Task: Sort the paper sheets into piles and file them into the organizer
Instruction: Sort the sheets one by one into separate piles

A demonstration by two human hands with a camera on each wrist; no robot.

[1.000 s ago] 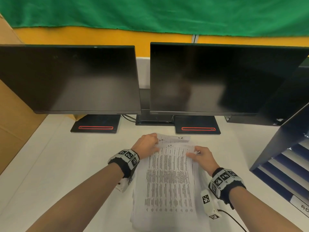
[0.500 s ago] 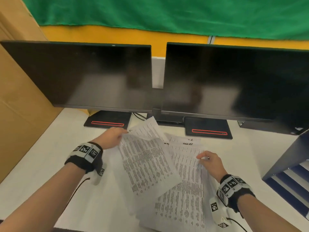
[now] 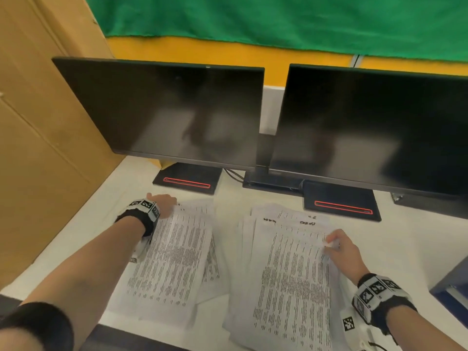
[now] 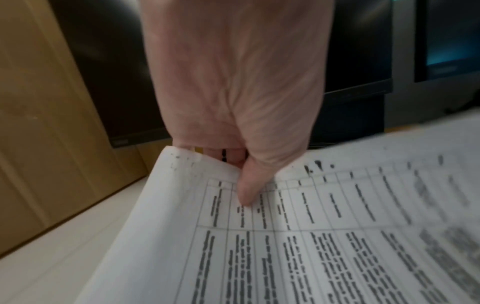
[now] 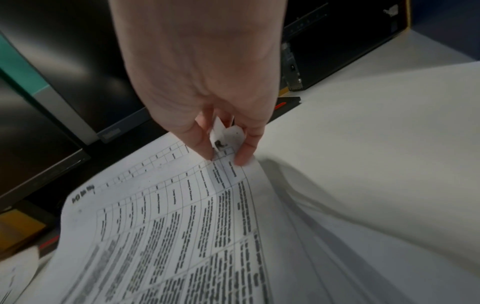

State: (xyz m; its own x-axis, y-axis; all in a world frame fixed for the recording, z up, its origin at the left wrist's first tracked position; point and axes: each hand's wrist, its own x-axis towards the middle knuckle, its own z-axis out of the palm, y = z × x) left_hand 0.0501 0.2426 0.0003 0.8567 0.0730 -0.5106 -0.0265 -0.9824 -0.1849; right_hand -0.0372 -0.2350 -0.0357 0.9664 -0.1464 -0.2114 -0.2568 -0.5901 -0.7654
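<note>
Left hand (image 3: 162, 202) pinches left sheet (image 3: 174, 262); right hand (image 3: 345, 254) pinches stack (image 3: 291, 274) corner; two monitors (image 3: 172, 115) close behind.

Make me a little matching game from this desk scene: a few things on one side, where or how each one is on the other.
Things:
1. left hand
2. right hand
3. monitors
4. organizer

Places or states:
a. dark, at the back of the desk
b. at the far right edge
c. pinches a sheet on the left pile
d. pinches a corner on the right pile

Pairs: 1-c, 2-d, 3-a, 4-b
</note>
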